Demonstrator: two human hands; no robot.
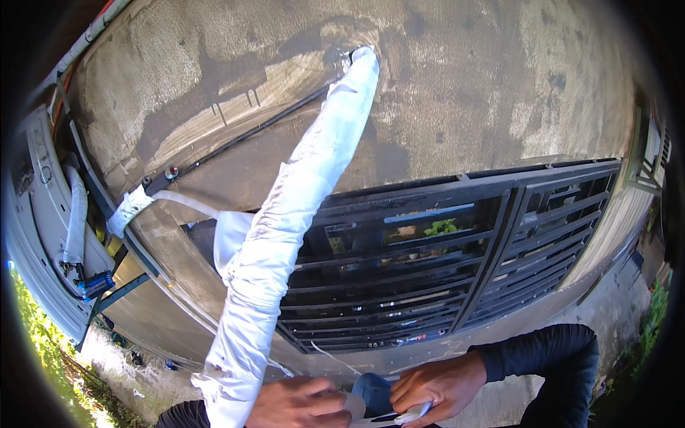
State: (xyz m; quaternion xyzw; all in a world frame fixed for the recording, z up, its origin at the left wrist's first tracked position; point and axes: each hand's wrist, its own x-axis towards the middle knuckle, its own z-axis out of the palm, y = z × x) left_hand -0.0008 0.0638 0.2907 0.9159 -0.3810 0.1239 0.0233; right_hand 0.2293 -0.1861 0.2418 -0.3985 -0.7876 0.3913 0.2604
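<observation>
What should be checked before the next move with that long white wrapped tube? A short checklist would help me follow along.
1. Both hands visible: ok; the left hand and right hand show near the lower edge.
2. Right hand's grip: ok; it appears to pinch a small white piece.
3. Left hand's grip: cannot tell; its fingers are curled, and what they hold is unclear.
4. Wrapping smooth on the wrapped tube: not ok; it is visibly wrinkled, especially lower down.
5. Upper end meeting the wall: ok; it reaches the wall near the top.
6. Lower end: cannot tell; the picture's lower edge cuts it off.
</observation>
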